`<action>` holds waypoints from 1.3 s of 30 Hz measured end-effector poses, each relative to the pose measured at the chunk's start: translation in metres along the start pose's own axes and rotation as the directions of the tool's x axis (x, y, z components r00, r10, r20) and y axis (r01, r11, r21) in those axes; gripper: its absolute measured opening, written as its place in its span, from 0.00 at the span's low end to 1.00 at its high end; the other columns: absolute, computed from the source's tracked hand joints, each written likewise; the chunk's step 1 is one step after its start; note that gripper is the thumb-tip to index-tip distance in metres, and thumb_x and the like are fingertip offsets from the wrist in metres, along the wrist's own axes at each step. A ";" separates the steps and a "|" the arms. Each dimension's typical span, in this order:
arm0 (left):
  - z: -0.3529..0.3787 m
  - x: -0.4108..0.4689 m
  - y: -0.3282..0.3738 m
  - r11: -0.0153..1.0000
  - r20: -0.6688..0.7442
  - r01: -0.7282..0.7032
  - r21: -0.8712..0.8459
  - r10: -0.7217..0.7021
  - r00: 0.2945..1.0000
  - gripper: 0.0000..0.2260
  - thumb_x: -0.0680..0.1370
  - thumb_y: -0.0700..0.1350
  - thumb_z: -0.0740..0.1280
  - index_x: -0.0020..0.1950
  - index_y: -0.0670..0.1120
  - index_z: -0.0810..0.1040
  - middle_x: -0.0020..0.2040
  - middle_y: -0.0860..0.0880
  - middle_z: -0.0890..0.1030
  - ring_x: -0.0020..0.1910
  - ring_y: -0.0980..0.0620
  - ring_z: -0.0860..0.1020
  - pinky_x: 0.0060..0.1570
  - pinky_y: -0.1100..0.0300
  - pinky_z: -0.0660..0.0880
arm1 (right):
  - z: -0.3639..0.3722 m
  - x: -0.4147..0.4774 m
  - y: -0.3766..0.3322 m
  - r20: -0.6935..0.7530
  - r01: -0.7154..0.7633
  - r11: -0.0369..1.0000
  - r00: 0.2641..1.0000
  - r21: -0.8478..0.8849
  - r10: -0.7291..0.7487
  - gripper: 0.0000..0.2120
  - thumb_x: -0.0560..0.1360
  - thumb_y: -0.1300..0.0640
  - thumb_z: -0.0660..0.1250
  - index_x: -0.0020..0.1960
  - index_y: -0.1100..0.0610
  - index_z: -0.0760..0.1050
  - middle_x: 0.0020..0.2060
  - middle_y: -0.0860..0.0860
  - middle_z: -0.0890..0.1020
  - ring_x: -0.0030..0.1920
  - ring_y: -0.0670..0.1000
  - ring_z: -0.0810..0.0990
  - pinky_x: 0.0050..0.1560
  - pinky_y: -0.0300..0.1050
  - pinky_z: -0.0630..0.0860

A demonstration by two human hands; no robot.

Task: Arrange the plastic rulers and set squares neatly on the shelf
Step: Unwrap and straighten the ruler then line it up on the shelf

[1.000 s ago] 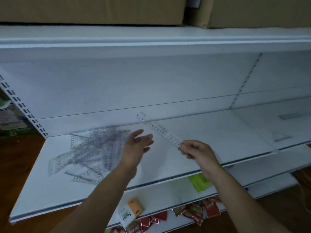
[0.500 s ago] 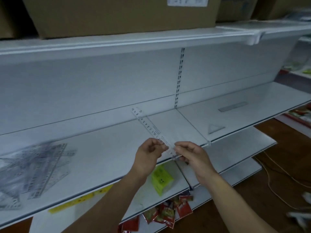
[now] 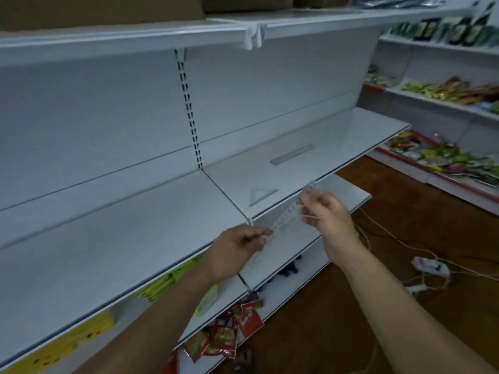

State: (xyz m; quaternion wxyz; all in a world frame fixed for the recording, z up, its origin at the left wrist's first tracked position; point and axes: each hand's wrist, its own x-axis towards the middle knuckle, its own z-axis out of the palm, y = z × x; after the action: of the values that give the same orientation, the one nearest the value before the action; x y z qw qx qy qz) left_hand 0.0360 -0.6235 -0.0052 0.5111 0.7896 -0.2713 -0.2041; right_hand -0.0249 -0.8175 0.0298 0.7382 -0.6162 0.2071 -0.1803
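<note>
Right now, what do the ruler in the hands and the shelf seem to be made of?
The ruler, held by the left hand and right hand, looks like clear, glossy plastic: the shelf shows through it behind the printed numbers. The shelf seems to be white-painted metal with a matte finish, judging by its thin flat edge and the slotted upright; I cannot be certain.

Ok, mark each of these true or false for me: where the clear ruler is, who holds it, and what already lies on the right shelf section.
1. Both hands hold the clear ruler. True: the left hand pinches its lower end, the right hand its upper part.
2. The ruler lies flat on the shelf. False: it is held in the air in front of the shelf edge.
3. A set square lies on the right shelf section. True.
4. The set square sits on top of the grey ruler. False: they lie apart, the grey ruler further back.
5. The right hand is empty. False: it grips the clear ruler.
</note>
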 end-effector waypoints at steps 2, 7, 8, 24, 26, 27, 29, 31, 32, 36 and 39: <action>0.011 0.019 0.004 1.000 0.019 -0.017 0.006 0.017 1.000 0.06 0.79 0.46 0.67 0.53 0.52 0.82 0.46 0.53 0.82 0.44 0.57 0.81 0.47 0.69 0.72 | -0.019 0.012 -0.006 -0.043 -0.007 1.000 0.999 0.023 0.008 0.03 0.74 0.58 0.70 0.48 0.53 0.79 0.41 0.49 0.82 0.40 0.45 0.78 0.43 0.39 0.75; 0.038 0.073 0.020 0.968 -0.046 0.048 -0.248 -0.061 0.997 0.09 0.77 0.40 0.68 0.56 0.47 0.81 0.38 0.53 0.80 0.29 0.60 0.77 0.34 0.64 0.73 | -0.061 0.057 -0.013 -0.141 -0.027 0.987 0.989 0.158 0.049 0.03 0.74 0.60 0.70 0.47 0.55 0.79 0.36 0.48 0.81 0.37 0.44 0.78 0.42 0.38 0.74; 0.041 0.085 0.022 0.955 -0.040 0.066 -0.289 -0.081 0.996 0.09 0.77 0.40 0.68 0.57 0.46 0.81 0.38 0.52 0.80 0.27 0.61 0.75 0.32 0.64 0.72 | -0.067 0.068 -0.014 -0.174 -0.029 0.980 0.983 0.195 0.064 0.03 0.74 0.61 0.70 0.47 0.54 0.79 0.36 0.48 0.81 0.37 0.44 0.78 0.41 0.37 0.74; 0.053 0.275 0.022 0.972 -0.190 0.021 -0.236 -0.067 0.980 0.15 0.72 0.38 0.74 0.52 0.55 0.81 0.43 0.55 0.82 0.40 0.57 0.79 0.44 0.67 0.76 | -0.124 0.269 -0.036 -0.185 -0.101 0.953 0.970 0.287 0.158 0.03 0.74 0.59 0.70 0.48 0.57 0.79 0.38 0.49 0.81 0.39 0.44 0.79 0.46 0.37 0.74; 0.056 0.284 0.017 0.996 -0.248 -0.035 -0.084 0.013 0.969 0.16 0.71 0.40 0.75 0.55 0.55 0.79 0.47 0.55 0.80 0.42 0.61 0.79 0.45 0.72 0.73 | -0.120 0.287 -0.034 -0.181 -0.141 0.940 0.962 0.309 0.204 0.02 0.74 0.60 0.70 0.46 0.57 0.79 0.37 0.49 0.82 0.38 0.44 0.78 0.46 0.37 0.74; 0.056 0.288 0.013 0.995 -0.298 -0.077 0.056 0.090 0.950 0.17 0.71 0.41 0.75 0.56 0.55 0.78 0.47 0.55 0.80 0.43 0.61 0.78 0.46 0.73 0.72 | -0.118 0.296 -0.031 -0.167 -0.160 0.935 0.961 0.316 0.221 0.01 0.74 0.60 0.71 0.45 0.56 0.79 0.37 0.49 0.82 0.37 0.44 0.78 0.45 0.36 0.74; 0.054 0.298 0.005 0.918 -0.350 -0.129 0.374 0.268 0.898 0.16 0.72 0.47 0.74 0.59 0.53 0.78 0.48 0.56 0.80 0.45 0.62 0.77 0.47 0.72 0.73 | -0.112 0.315 -0.025 -0.127 -0.197 0.928 0.961 0.315 0.247 0.02 0.74 0.59 0.71 0.44 0.55 0.78 0.36 0.48 0.82 0.37 0.43 0.79 0.44 0.36 0.74; 0.050 0.305 0.002 0.834 -0.372 -0.071 0.548 0.318 0.872 0.16 0.73 0.54 0.69 0.60 0.51 0.78 0.49 0.55 0.81 0.46 0.60 0.78 0.46 0.67 0.76 | -0.107 0.333 -0.018 -0.079 -0.237 0.922 0.959 0.307 0.273 0.01 0.74 0.59 0.70 0.44 0.55 0.78 0.36 0.48 0.82 0.37 0.43 0.79 0.45 0.36 0.74; 0.048 0.308 0.001 0.806 -0.381 -0.028 0.591 0.310 0.871 0.17 0.74 0.56 0.66 0.60 0.51 0.78 0.50 0.54 0.81 0.46 0.58 0.79 0.45 0.66 0.76 | -0.105 0.343 -0.015 -0.052 -0.258 0.919 0.957 0.298 0.286 0.01 0.74 0.59 0.70 0.44 0.55 0.78 0.36 0.48 0.82 0.37 0.43 0.79 0.45 0.36 0.74; 0.048 0.317 0.008 0.724 -0.415 0.107 0.682 0.262 0.871 0.20 0.74 0.58 0.61 0.58 0.49 0.80 0.50 0.52 0.82 0.46 0.53 0.80 0.44 0.63 0.77 | -0.092 0.373 -0.007 0.049 -0.346 0.902 0.937 0.260 0.346 0.02 0.74 0.60 0.70 0.44 0.55 0.78 0.37 0.48 0.82 0.37 0.43 0.79 0.41 0.35 0.76; 0.056 0.326 0.013 0.706 -0.449 0.190 0.683 0.201 0.871 0.21 0.74 0.58 0.60 0.58 0.48 0.81 0.49 0.51 0.83 0.43 0.51 0.81 0.42 0.62 0.79 | -0.085 0.388 -0.002 0.140 -0.363 0.904 0.931 0.227 0.338 0.02 0.75 0.60 0.69 0.43 0.56 0.77 0.36 0.49 0.81 0.37 0.44 0.79 0.40 0.35 0.77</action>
State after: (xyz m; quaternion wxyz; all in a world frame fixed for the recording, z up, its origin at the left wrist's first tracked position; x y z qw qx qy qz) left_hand 0.2506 -0.8744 -0.0301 0.2205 0.9481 -0.1916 0.1253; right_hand 0.2594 -1.0912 -0.0135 0.8393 -0.4792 0.2539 -0.0389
